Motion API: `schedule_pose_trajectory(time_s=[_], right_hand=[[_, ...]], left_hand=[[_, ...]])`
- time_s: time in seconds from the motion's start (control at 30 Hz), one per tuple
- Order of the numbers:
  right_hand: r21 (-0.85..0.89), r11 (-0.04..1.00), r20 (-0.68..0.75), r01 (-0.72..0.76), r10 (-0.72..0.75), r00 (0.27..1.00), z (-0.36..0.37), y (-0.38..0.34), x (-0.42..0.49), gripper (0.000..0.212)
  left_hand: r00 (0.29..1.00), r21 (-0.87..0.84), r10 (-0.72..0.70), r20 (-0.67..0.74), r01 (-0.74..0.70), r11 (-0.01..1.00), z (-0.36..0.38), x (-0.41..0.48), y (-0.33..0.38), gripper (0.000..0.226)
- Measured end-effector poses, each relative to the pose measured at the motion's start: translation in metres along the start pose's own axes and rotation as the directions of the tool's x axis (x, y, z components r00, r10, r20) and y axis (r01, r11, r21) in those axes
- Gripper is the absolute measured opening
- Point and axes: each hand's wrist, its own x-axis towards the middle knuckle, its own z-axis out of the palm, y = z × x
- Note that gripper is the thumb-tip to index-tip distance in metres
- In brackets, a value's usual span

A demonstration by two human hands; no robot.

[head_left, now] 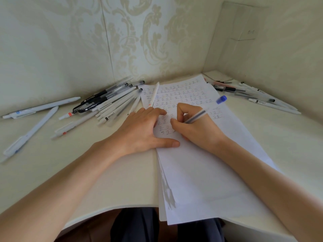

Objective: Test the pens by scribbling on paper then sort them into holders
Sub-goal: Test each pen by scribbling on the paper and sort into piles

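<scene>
My right hand (194,126) grips a clear pen with a blue cap (206,110), its tip down on the stack of white paper (201,172). The upper half of the top sheet is filled with rows of small written marks. My left hand (139,130) lies flat with spread fingers, pressing the paper's left edge. A heap of white and black pens (108,103) lies left of the paper. One white pen (154,95) rests on the sheet's top left corner. More pens (253,96) lie at the right by the wall. No holder is in view.
Two pale blue pens (40,109) lie apart at the far left of the cream desk (87,172). Patterned walls close the desk in at the back and right. The paper overhangs the curved front edge, above my lap.
</scene>
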Motion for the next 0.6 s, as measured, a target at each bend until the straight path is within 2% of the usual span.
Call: schedule_pose_trajectory(time_s=[0.1, 0.13, 0.2, 0.23, 0.3, 0.43, 0.53, 0.6], right_hand=[[-0.037, 0.999, -0.02, 0.013, -0.014, 1.0, 0.001, 0.0, 0.0, 0.033], [-0.03, 1.0, -0.037, 0.007, -0.008, 0.999, 0.0, 0.0, 0.0, 0.032], [0.041, 0.999, -0.063, -0.015, 0.017, 0.998, -0.002, 0.0, 0.001, 0.032], [0.109, 0.994, -0.072, -0.02, 0.028, 0.997, -0.004, 0.0, 0.001, 0.031], [0.252, 0.968, -0.102, -0.001, 0.028, 0.994, -0.008, 0.0, 0.001, 0.029], [0.401, 0.913, -0.127, 0.08, -0.031, 0.991, -0.011, -0.001, 0.003, 0.011], [0.48, 0.873, -0.092, 0.086, -0.047, 0.995, -0.011, 0.0, 0.004, 0.025], [0.471, 0.878, -0.088, 0.087, -0.051, 0.995, -0.01, 0.0, 0.003, 0.022]], left_hand=[[1.0, 0.0, 0.011, -0.009, -0.011, 1.0, 0.0, -0.001, 0.003, 0.096], [1.0, -0.019, 0.011, -0.02, -0.011, 1.0, 0.0, -0.002, 0.002, 0.086], [0.998, -0.123, 0.021, -0.063, -0.029, 0.992, 0.0, -0.005, 0.0, 0.05], [0.996, -0.199, 0.026, -0.09, -0.043, 0.979, 0.0, -0.005, -0.001, 0.032], [0.99, -0.299, 0.037, -0.132, -0.076, 0.951, 0.0, -0.005, -0.001, 0.01], [0.972, -0.271, 0.102, -0.211, -0.159, 0.949, 0.005, 0.001, -0.004, 0.015], [0.964, -0.274, 0.139, -0.224, -0.2, 0.941, 0.008, 0.003, -0.008, 0.02], [0.957, -0.257, 0.175, -0.23, -0.233, 0.938, 0.009, 0.003, -0.008, 0.02]])
